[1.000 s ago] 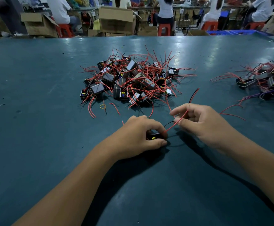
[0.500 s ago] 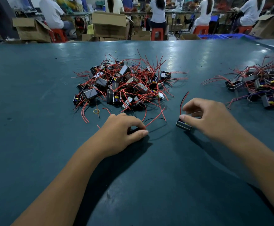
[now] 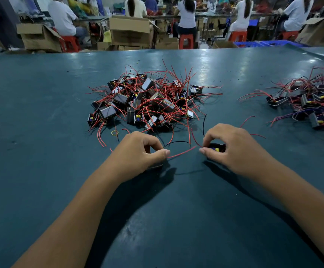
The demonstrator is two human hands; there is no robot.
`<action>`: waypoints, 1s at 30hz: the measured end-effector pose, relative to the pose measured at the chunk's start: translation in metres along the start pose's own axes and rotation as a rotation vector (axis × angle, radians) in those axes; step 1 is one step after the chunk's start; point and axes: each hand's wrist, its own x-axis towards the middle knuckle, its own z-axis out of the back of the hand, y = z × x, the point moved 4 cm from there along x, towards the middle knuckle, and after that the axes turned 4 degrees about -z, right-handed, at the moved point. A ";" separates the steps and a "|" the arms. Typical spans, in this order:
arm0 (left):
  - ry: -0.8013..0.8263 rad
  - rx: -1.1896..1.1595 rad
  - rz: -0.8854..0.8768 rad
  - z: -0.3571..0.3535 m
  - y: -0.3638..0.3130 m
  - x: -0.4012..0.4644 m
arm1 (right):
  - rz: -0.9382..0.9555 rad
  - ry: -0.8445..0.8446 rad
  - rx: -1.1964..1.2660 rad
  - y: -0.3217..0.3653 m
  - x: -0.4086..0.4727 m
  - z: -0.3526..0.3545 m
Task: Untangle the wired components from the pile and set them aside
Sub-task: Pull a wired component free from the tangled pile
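Both hands rest low on the dark teal surface (image 3: 41, 151), a little apart, each curled over one small wired component. The left hand (image 3: 138, 153) has its fingers bent down and its thumb stretched toward the right, covering a dark component (image 3: 155, 166) of which only a lower edge shows under the palm. A red wire (image 3: 182, 152) runs out from beside the left thumb tip toward the right hand, and a thin black wire (image 3: 176, 142) arcs just beyond it.

The right hand (image 3: 232, 149) pinches a black component with a yellow part (image 3: 216, 148) between its thumb and curled fingers, holding it against the surface. A black wire (image 3: 204, 125) rises from beyond the right hand's fingers toward the pile.

Just beyond both hands, nearer the left one, lies the tangled pile (image 3: 149, 101) of black block-shaped components with many red wires sticking out in all directions. A small yellow ring (image 3: 114, 133) lies at the pile's near edge, just beyond the left hand. Well off to the right of the right hand sits a second heap (image 3: 309, 101) of the same wired components.

Past the far edge of the surface, people in white tops sit on red stools (image 3: 185, 41) among open cardboard boxes (image 3: 130, 31).
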 end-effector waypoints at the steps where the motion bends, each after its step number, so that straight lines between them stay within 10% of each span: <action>1: 0.003 0.009 -0.005 0.001 0.000 0.000 | 0.008 0.001 -0.010 0.001 0.000 0.000; 30: 0.085 0.298 -0.111 -0.017 -0.024 0.007 | 0.226 -0.074 0.240 0.037 -0.009 -0.012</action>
